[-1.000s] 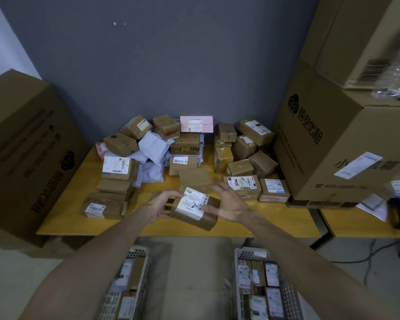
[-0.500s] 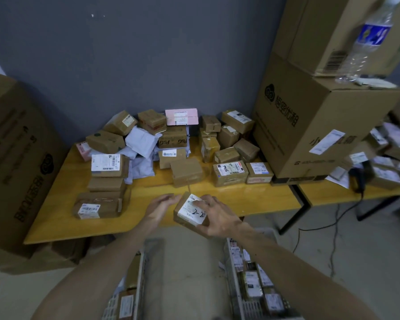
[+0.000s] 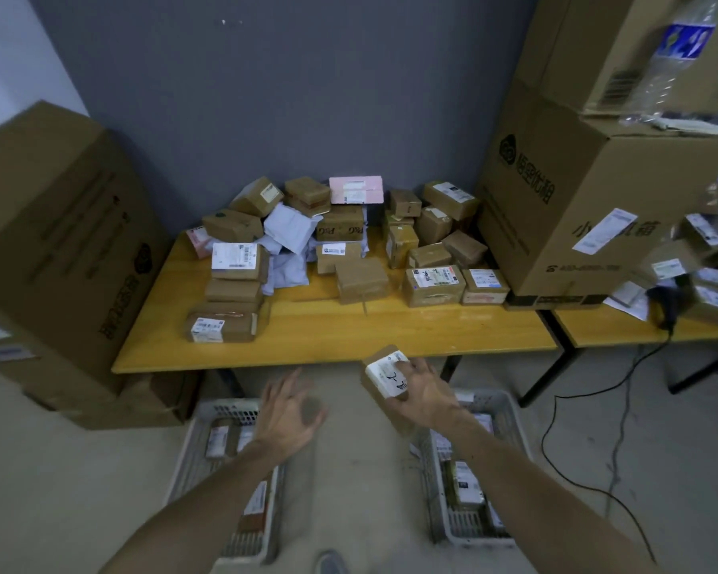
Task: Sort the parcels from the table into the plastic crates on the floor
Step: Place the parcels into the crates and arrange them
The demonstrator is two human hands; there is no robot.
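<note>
The person's left hand [image 3: 289,412] and right hand [image 3: 425,397] are bare, and so are the fingers [image 3: 275,387], which look softened by motion blur on the left side. The left forearm [image 3: 208,503] and the right forearm [image 3: 527,486] show bare skin along all the length in view, lean and lightly haired. At the bottom edge sits a dark grey rounded toe of a shoe [image 3: 330,563], too blurred for detail.

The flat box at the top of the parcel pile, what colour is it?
The flat box is pink; the head view shows it best.
</note>
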